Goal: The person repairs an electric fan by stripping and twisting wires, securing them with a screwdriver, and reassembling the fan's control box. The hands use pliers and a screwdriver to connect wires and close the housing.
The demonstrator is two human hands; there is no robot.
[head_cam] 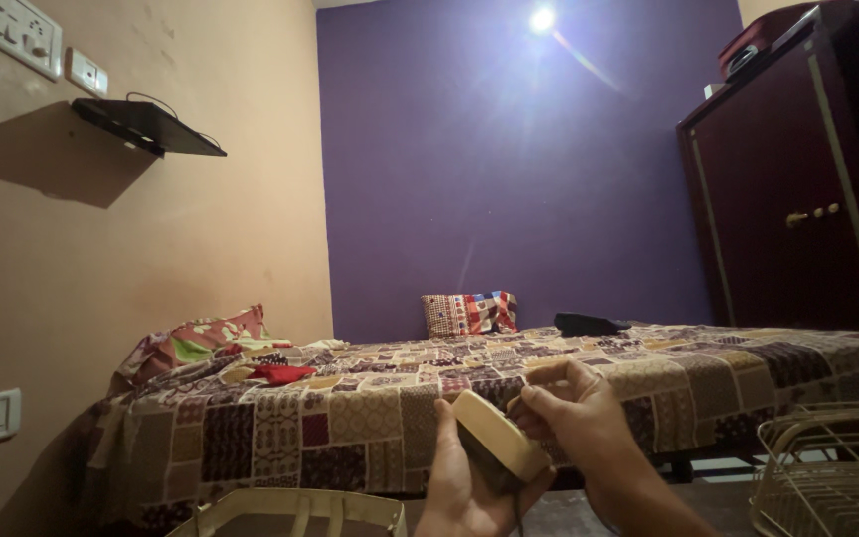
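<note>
A cream, oblong brush-like object [497, 434] with dark bristles on its underside sits low in the middle of the head view. My left hand [461, 487] cups it from below, thumb up along its left end. Over its right end, my right hand [577, 418] closes, fingers curled on the top edge. Both hands are raised in front of a bed [370, 398] covered with a patterned patchwork spread.
A cream plastic basket [290, 509] sits at the bottom left, a wire rack [827, 467] at the bottom right. A dark wardrobe [797, 199] stands on the right. On the bed lie pillows [467, 313], a red cloth [280, 374] and a black item [587, 324]. A wall shelf [151, 127] juts out on the left.
</note>
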